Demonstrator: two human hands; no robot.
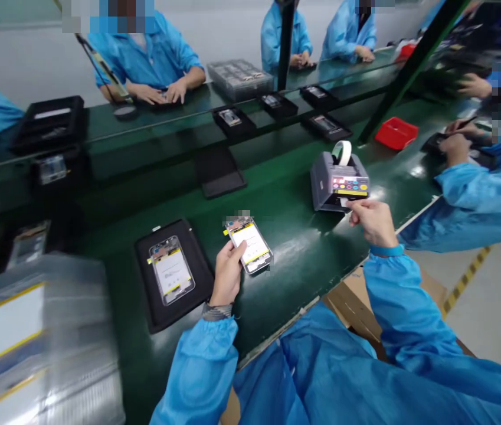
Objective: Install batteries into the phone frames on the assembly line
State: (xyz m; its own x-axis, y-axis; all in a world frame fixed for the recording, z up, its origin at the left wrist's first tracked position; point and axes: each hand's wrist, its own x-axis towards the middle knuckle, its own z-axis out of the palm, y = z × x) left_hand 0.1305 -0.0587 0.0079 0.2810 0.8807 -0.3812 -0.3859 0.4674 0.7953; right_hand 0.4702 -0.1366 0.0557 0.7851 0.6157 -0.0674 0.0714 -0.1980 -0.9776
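Observation:
My left hand (228, 270) grips an opened phone (251, 243) by its lower left side, thumb on the white battery, a little above the green table. At the front slot of a grey tape dispenser (327, 180), my right hand (372, 221) pinches a small whitish piece of tape (344, 202) between thumb and fingers. A roll of tape (342, 153) stands in the top of the dispenser. Left of my left hand, a second opened phone (172, 270) lies in a black tray (203, 283).
Clear plastic trays with batteries (77, 295) fill the lower left. A flat black tray (221, 177) lies mid-table; a red bin (396, 133) is beyond the dispenser. Several black trays and people in blue stand farther back. A person's arm (484, 180) rests at the right.

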